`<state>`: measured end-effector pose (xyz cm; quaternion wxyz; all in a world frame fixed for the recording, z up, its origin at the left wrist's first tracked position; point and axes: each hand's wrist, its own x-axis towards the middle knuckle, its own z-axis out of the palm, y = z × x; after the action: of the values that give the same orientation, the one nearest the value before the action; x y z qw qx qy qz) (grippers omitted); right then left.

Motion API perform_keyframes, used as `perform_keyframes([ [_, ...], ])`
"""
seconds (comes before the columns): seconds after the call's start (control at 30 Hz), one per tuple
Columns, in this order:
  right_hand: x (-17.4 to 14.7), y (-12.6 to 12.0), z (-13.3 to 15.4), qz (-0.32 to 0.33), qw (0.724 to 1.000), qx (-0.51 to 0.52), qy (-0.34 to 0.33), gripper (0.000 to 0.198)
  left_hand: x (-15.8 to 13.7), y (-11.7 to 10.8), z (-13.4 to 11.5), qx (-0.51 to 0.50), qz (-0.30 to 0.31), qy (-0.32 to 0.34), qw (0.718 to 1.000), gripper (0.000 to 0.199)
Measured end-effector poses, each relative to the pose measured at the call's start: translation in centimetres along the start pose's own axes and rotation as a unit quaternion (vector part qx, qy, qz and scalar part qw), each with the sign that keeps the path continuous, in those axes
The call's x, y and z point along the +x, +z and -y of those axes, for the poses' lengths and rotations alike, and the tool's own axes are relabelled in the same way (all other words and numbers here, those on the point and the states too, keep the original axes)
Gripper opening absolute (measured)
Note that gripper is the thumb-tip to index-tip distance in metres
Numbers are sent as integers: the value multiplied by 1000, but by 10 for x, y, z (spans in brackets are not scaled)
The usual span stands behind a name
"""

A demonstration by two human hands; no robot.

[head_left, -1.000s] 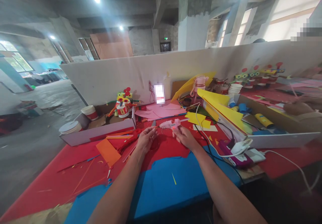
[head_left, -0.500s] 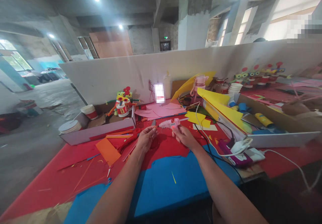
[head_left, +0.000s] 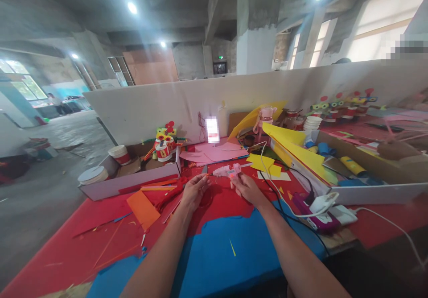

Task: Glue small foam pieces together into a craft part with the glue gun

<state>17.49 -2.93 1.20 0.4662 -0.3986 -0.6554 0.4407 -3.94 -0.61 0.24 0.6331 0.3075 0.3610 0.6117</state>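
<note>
A pink hot glue gun (head_left: 223,171) with a small red light is gripped at its handle by my right hand (head_left: 246,188). Its nozzle points left, towards my left hand (head_left: 196,190). The fingers of that hand are pinched round a small orange piece (head_left: 208,174), likely a thin paper strip, whose tip is at or very near the nozzle; I cannot tell if they touch. Red paper (head_left: 224,202) lies under both hands, with blue paper (head_left: 234,244) nearer me. Red-handled scissors (head_left: 172,195) rest left of my left hand, partly hidden.
A box (head_left: 133,183) with a paper-cup robot figure (head_left: 163,148) stands at left. Another box (head_left: 377,194) holds coloured paper rolls at right. Cables run beside a purple power strip (head_left: 314,215). Yellow paper (head_left: 264,164) and an orange sheet (head_left: 143,209) lie around. A white partition (head_left: 150,106) stands behind.
The camera view has tilted slightly, so the scene sits a little lower. Both hands keep their grips, the glue gun and orange piece staying close together.
</note>
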Motion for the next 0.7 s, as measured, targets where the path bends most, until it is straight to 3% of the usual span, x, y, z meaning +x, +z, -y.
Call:
perform_keyframes([
  [0.7, -3, -1, 8, -6, 1000, 13, 21, 48, -2, 3, -2, -18, -1, -16, 1000, 14],
])
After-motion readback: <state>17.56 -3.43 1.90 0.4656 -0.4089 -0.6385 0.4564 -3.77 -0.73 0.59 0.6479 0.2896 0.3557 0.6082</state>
